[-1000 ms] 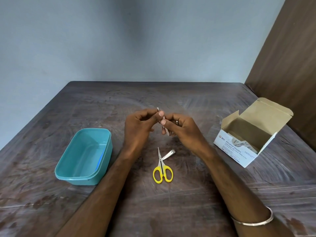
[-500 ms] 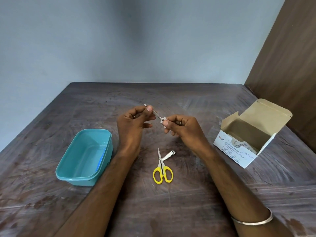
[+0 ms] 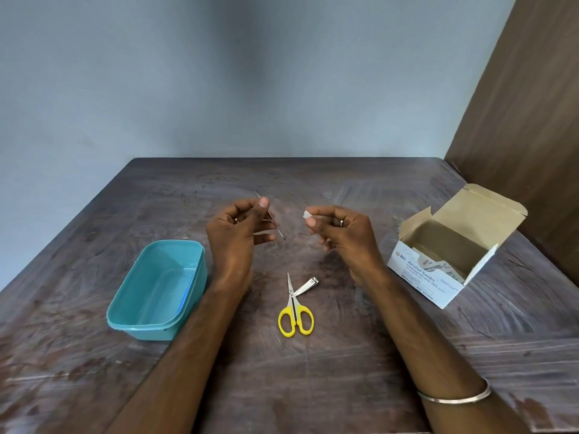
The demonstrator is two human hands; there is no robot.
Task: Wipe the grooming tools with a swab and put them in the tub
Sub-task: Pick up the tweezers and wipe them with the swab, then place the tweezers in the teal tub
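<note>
Tweezers (image 3: 272, 221) in left hand (image 3: 236, 233) (swab (image 3: 307, 214) apart)

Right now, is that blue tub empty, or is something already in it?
Empty. The tub shows only its bare teal floor; the scissors and nail clipper lie on the table outside it.

Tub (image 3: 156, 292) glossy teal plastic; table (image 3: 344, 371) worn matt wood; scissors (image 3: 294, 311) shiny metal, yellow plastic handles; box (image 3: 438, 277) cardboard.

Tweezers (image 3: 275, 225) held, scissors (image 3: 294, 311), clipper (image 3: 308, 285), empty tub (image 3: 156, 292)
</note>
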